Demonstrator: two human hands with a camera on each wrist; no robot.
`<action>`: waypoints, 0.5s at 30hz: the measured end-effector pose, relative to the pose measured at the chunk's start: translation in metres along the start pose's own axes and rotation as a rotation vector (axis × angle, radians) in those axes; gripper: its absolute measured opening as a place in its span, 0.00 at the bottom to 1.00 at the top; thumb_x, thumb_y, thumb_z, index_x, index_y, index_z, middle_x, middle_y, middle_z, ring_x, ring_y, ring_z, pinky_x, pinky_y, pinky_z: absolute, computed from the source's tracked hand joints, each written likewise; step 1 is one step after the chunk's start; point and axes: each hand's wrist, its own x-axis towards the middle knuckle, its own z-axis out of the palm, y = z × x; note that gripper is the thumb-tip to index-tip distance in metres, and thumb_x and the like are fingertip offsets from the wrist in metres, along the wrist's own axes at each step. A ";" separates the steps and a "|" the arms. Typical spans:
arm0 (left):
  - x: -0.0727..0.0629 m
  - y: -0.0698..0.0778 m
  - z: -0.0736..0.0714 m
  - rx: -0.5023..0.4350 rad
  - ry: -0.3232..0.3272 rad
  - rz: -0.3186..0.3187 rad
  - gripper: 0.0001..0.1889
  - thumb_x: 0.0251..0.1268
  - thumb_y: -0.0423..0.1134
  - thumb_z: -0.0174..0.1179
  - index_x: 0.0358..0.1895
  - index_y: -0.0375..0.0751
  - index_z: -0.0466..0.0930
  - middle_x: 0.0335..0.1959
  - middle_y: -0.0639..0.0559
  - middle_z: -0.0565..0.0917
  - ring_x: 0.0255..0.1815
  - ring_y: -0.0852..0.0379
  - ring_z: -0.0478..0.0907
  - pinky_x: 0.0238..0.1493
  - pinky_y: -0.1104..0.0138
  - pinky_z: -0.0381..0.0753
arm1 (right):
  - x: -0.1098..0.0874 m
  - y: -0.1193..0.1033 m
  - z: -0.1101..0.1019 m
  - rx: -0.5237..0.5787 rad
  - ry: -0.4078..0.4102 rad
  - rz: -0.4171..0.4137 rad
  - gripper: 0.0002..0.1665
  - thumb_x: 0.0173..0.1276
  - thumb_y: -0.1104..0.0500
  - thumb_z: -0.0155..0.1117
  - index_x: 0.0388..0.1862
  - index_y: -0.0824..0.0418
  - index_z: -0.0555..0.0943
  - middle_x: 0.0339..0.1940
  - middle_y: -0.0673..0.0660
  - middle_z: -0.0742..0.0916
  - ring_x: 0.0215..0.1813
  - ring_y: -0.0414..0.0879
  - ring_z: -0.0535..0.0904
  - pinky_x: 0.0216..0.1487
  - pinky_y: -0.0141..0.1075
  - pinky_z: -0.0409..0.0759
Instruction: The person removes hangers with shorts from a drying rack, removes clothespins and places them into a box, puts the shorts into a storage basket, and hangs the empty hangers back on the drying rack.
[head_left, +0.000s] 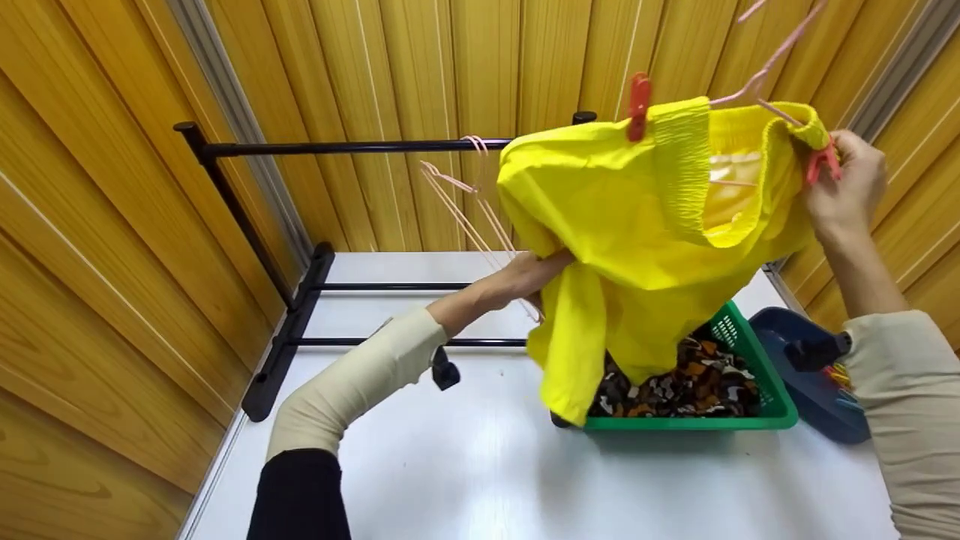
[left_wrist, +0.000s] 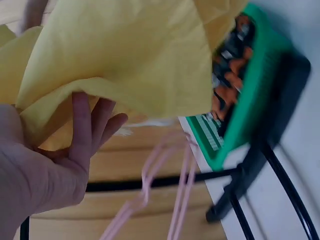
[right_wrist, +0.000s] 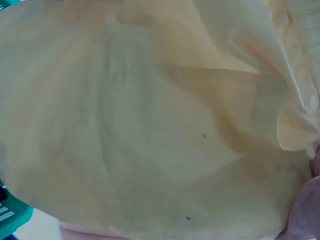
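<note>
Yellow shorts [head_left: 622, 217] with an elastic waistband hang on a pink wire hanger [head_left: 784, 49], whose lower part the cloth mostly hides. A red clothespin [head_left: 639, 105] clips the waistband's left side, and another red clothespin [head_left: 823, 161] sits at its right end. There my right hand [head_left: 855, 187] grips the waistband corner beside the pin; in the right wrist view cloth fills most of the picture. My left hand [head_left: 536, 274] is at a leg of the shorts. In the left wrist view its visible fingers [left_wrist: 82, 120] extend under the draped hem.
A black clothes rack [head_left: 337, 148] stands at the back, with empty pink hangers [head_left: 480, 191] on its rail. Below the shorts sits a green basket [head_left: 690, 424] holding camouflage-patterned cloth [head_left: 705, 382]. Right of it lies a dark blue tray [head_left: 832, 412] with colourful small items.
</note>
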 end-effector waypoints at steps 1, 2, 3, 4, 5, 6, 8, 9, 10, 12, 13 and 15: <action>0.003 0.004 0.003 -0.056 -0.041 -0.017 0.19 0.81 0.55 0.46 0.57 0.44 0.72 0.46 0.51 0.83 0.43 0.58 0.84 0.41 0.63 0.87 | -0.002 0.005 -0.002 0.038 -0.028 -0.002 0.23 0.69 0.50 0.71 0.15 0.37 0.74 0.15 0.28 0.74 0.23 0.30 0.64 0.29 0.24 0.59; 0.006 0.008 0.007 -0.113 -0.082 -0.010 0.18 0.81 0.53 0.47 0.59 0.44 0.72 0.48 0.50 0.83 0.45 0.58 0.84 0.42 0.60 0.88 | -0.003 0.010 -0.005 0.109 -0.070 0.005 0.23 0.69 0.52 0.71 0.15 0.40 0.76 0.15 0.30 0.76 0.23 0.30 0.66 0.28 0.23 0.60; 0.010 0.011 0.011 -0.169 -0.109 0.004 0.18 0.81 0.51 0.48 0.61 0.43 0.72 0.49 0.50 0.83 0.47 0.57 0.84 0.45 0.59 0.89 | -0.005 0.016 -0.007 0.197 -0.127 0.009 0.22 0.70 0.55 0.70 0.15 0.43 0.78 0.15 0.33 0.78 0.22 0.31 0.68 0.27 0.21 0.63; 0.014 0.014 0.015 -0.223 -0.113 0.019 0.17 0.81 0.48 0.50 0.61 0.43 0.72 0.51 0.50 0.83 0.49 0.57 0.84 0.48 0.60 0.88 | -0.008 0.021 -0.010 0.284 -0.186 0.014 0.20 0.70 0.57 0.69 0.16 0.47 0.79 0.15 0.35 0.80 0.21 0.30 0.71 0.26 0.20 0.66; 0.019 0.015 0.020 -0.274 -0.103 0.031 0.16 0.79 0.45 0.54 0.62 0.43 0.73 0.52 0.50 0.83 0.50 0.56 0.85 0.50 0.60 0.88 | -0.011 0.027 -0.012 0.377 -0.254 0.038 0.19 0.70 0.59 0.68 0.17 0.51 0.81 0.16 0.38 0.82 0.20 0.31 0.74 0.24 0.19 0.69; 0.023 0.016 0.025 -0.315 -0.084 0.045 0.16 0.77 0.42 0.57 0.62 0.43 0.73 0.53 0.49 0.84 0.50 0.56 0.85 0.52 0.59 0.87 | -0.013 0.033 -0.014 0.454 -0.318 0.065 0.18 0.70 0.61 0.66 0.18 0.54 0.83 0.17 0.41 0.84 0.20 0.32 0.76 0.23 0.20 0.73; 0.033 0.015 0.036 -0.370 -0.022 0.075 0.18 0.74 0.38 0.61 0.63 0.43 0.73 0.54 0.48 0.84 0.51 0.54 0.86 0.53 0.60 0.87 | -0.018 0.046 -0.019 0.513 -0.451 0.170 0.17 0.71 0.61 0.64 0.20 0.57 0.84 0.18 0.44 0.86 0.20 0.33 0.79 0.23 0.22 0.77; 0.037 0.012 0.041 -0.373 0.013 0.083 0.20 0.72 0.37 0.63 0.63 0.44 0.73 0.55 0.49 0.83 0.52 0.55 0.86 0.53 0.61 0.87 | -0.019 0.053 -0.022 0.473 -0.514 0.210 0.17 0.73 0.59 0.63 0.21 0.55 0.85 0.20 0.43 0.87 0.22 0.33 0.80 0.25 0.23 0.79; 0.040 0.008 0.045 -0.365 0.047 0.078 0.21 0.70 0.36 0.65 0.63 0.44 0.72 0.56 0.50 0.83 0.52 0.56 0.85 0.53 0.62 0.87 | -0.021 0.060 -0.023 0.406 -0.564 0.235 0.18 0.74 0.57 0.62 0.21 0.53 0.85 0.20 0.42 0.87 0.23 0.33 0.81 0.26 0.23 0.79; 0.045 -0.006 0.051 -0.328 0.107 0.054 0.25 0.67 0.36 0.67 0.65 0.46 0.70 0.58 0.51 0.81 0.54 0.58 0.83 0.55 0.64 0.86 | -0.026 0.076 -0.021 0.285 -0.652 0.265 0.20 0.77 0.54 0.59 0.22 0.49 0.85 0.21 0.40 0.86 0.24 0.32 0.81 0.28 0.25 0.81; 0.046 -0.014 0.053 -0.300 0.128 0.039 0.27 0.65 0.35 0.67 0.66 0.47 0.69 0.59 0.51 0.80 0.55 0.59 0.82 0.56 0.65 0.84 | -0.028 0.085 -0.019 0.227 -0.695 0.274 0.20 0.78 0.53 0.58 0.23 0.48 0.84 0.22 0.39 0.86 0.25 0.32 0.81 0.28 0.25 0.81; 0.047 -0.034 0.055 -0.237 0.153 -0.028 0.30 0.63 0.36 0.68 0.68 0.48 0.68 0.60 0.51 0.79 0.56 0.60 0.79 0.58 0.68 0.81 | -0.036 0.103 -0.013 0.149 -0.760 0.263 0.19 0.80 0.51 0.56 0.26 0.45 0.84 0.23 0.38 0.86 0.26 0.32 0.83 0.29 0.26 0.82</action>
